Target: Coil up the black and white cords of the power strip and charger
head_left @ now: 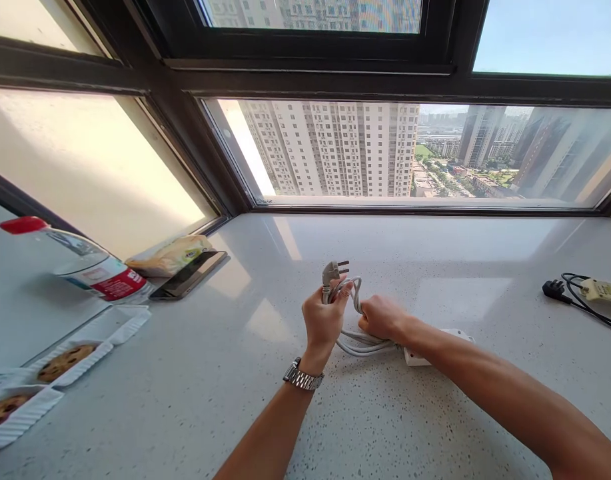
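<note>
My left hand [326, 317], with a metal watch [304, 377] on its wrist, is closed around a grey power cord near its plug [331, 272]. The plug's metal prongs point to the right. Loops of the cord [365, 348] hang below and run to a white power strip [416, 359], which lies on the counter partly hidden under my right forearm. Just right of the left hand, my right hand [380, 317] is a fist closed on the twisted part of the cord.
A speckled white counter [185, 393] lies under the window. To the left are a bottle with a red cap [120, 283], a phone [190, 275], a wrapped package [168, 257] and a tray with cookies [105, 333]. At the far right rests a beige adapter [604, 291] with a black plug [555, 289].
</note>
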`<state>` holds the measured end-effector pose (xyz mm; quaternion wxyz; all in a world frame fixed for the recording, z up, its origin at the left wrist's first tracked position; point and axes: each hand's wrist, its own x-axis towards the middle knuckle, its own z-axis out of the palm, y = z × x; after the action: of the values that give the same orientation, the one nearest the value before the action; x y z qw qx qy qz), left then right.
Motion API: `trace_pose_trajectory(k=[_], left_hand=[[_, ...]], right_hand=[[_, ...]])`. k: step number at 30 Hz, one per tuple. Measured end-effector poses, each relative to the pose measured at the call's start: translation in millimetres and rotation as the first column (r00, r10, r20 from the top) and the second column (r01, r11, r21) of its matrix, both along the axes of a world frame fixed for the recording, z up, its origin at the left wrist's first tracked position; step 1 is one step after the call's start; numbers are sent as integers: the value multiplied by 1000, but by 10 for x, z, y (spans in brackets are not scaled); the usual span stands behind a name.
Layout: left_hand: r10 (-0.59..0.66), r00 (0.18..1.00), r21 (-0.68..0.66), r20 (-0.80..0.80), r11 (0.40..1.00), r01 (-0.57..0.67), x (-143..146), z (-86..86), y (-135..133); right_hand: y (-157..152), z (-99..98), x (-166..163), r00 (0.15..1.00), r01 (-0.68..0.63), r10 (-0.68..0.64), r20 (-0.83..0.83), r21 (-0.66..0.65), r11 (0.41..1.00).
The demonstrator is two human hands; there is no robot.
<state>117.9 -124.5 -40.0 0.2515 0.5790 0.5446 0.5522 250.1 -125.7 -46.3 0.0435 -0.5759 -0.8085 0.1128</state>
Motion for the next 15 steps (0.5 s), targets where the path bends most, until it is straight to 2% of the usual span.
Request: trace_pose_trajectory(k=[5, 8, 11, 15], left_hand=[[16, 999, -26, -29, 1000, -17, -104, -81, 156], [-11, 1000, -145, 13, 989, 13, -128, -134, 221], [-64, 995, -293, 76, 952, 84, -130, -156, 249], [-193, 975, -384, 113, 896, 222, -140, -120, 242]], right_hand=[[-24, 43, -3, 996, -84, 84, 13, 18, 996], [-52, 77, 21, 990, -143, 142, 13, 54, 988], [-82, 102, 46, 975, -220, 220, 6, 93, 971], [-121, 102, 88, 962, -267, 273, -12, 165, 949]])
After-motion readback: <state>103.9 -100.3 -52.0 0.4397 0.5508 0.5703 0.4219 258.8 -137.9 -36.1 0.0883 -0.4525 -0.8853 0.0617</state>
